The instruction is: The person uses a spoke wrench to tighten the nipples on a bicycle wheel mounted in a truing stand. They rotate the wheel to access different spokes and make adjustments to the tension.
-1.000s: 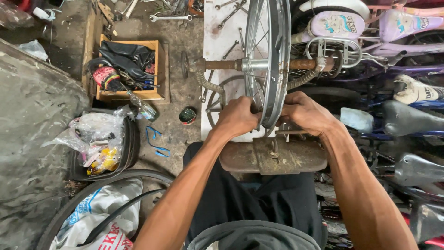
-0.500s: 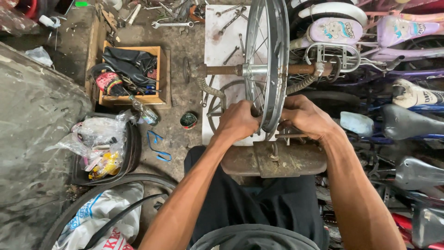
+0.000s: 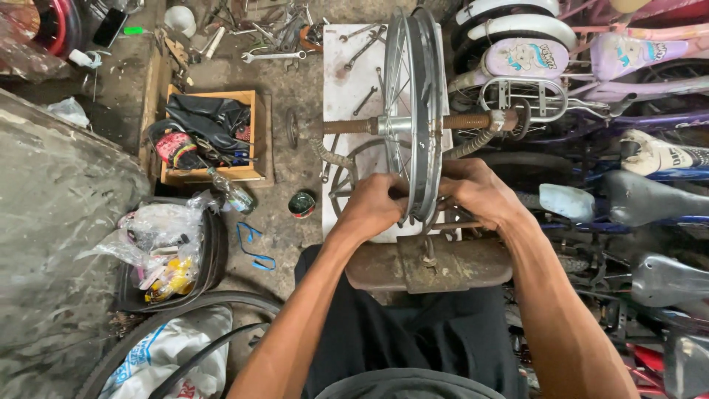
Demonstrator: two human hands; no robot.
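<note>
A bare metal bicycle wheel rim (image 3: 417,96) with thin spokes stands upright on a rusty truing stand (image 3: 428,264) in front of me, its axle (image 3: 354,126) pointing left and right. My left hand (image 3: 377,203) grips the near edge of the rim from the left. From the right, my right hand (image 3: 476,193) closes on the same part of the rim. Both sets of fingers curl over the rim, so whether a small tool is in them stays hidden.
A wooden box (image 3: 214,133) of parts and a tyre filled with plastic bags (image 3: 166,247) lie at left. Wrenches (image 3: 273,55) are scattered on the ground and on a white board (image 3: 347,81). Children's bicycles (image 3: 591,66) crowd the right side.
Both hands stay on the near edge of the rim with only a small shift; the view has tilted slightly, showing more ground at the top.
</note>
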